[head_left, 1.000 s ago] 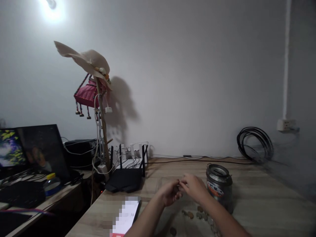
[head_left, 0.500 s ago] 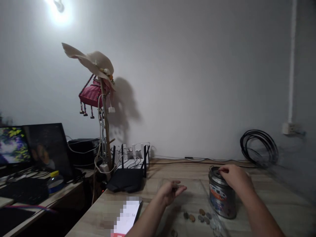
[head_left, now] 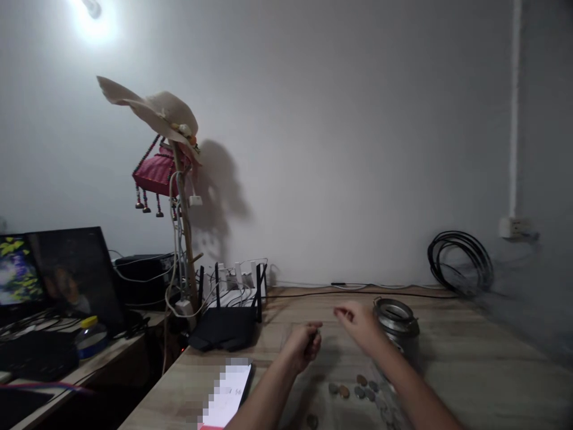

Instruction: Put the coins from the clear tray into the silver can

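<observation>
My left hand (head_left: 305,346) hovers over the table with its fingers curled in and the index finger stretched forward; what lies in the palm is hidden. Just to its right, my right hand (head_left: 356,321) has its fingertips drawn together, and anything between them is too small to make out. A metal can (head_left: 397,316) with a slot in its lid stands upright behind the right wrist, partly covered by the forearm. Several coins (head_left: 360,392) in silver and copper tones lie flat below the hands. Clear plastic (head_left: 385,412) shows beside them, partly under the right arm.
A phone (head_left: 230,391) with a lit screen lies left of my left forearm. Behind it sit a black router (head_left: 226,327) and cables. A coil of black cable (head_left: 459,260) leans at the back right. Monitors (head_left: 74,275) and a yellow-capped bottle (head_left: 91,337) occupy the left desk.
My right hand has left the can's lid and moved left, close to my left hand. The left hand's fingers have curled from an open palm. The view has shifted slightly right.
</observation>
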`<action>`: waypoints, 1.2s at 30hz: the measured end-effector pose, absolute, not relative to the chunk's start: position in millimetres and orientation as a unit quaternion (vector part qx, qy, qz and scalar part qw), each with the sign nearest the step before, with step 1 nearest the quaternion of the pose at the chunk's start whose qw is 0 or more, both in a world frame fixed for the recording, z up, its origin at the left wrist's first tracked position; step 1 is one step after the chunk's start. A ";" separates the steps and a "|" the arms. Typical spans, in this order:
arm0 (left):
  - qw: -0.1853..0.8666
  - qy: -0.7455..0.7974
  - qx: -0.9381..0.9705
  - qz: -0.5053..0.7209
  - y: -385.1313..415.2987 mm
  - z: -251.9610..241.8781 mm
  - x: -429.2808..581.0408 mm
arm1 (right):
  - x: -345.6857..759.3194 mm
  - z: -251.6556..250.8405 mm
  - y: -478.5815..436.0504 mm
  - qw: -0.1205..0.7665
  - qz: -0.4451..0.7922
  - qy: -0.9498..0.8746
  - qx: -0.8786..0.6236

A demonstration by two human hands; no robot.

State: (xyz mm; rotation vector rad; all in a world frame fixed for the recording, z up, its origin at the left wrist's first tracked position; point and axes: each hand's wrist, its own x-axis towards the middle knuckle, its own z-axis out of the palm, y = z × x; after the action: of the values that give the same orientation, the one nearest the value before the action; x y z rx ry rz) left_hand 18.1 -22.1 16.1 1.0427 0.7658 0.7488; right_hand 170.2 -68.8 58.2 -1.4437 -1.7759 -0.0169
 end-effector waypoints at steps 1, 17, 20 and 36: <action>0.732 0.340 0.488 0.333 -21.7 15.2 18.3 | 160.2 48.4 -64.4 0.389 0.043 -0.731 -0.559; 0.836 0.223 0.467 0.183 -31.8 25.8 10.7 | 182.9 71.1 -76.5 0.467 -0.118 -0.646 -0.593; 0.834 0.238 0.459 0.193 -30.5 25.5 9.9 | 219.0 86.2 -88.7 0.412 -0.222 -0.567 -0.678; 0.882 0.252 0.344 0.201 -24.0 23.9 9.6 | 237.2 85.5 -84.6 0.335 -0.245 -0.543 -0.730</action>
State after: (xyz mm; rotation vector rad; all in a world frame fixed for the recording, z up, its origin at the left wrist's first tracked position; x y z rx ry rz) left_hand 9.6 -24.0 23.9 0.7160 0.5239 0.4180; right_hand 237.2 -84.6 85.5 -1.9038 -1.4161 -0.6400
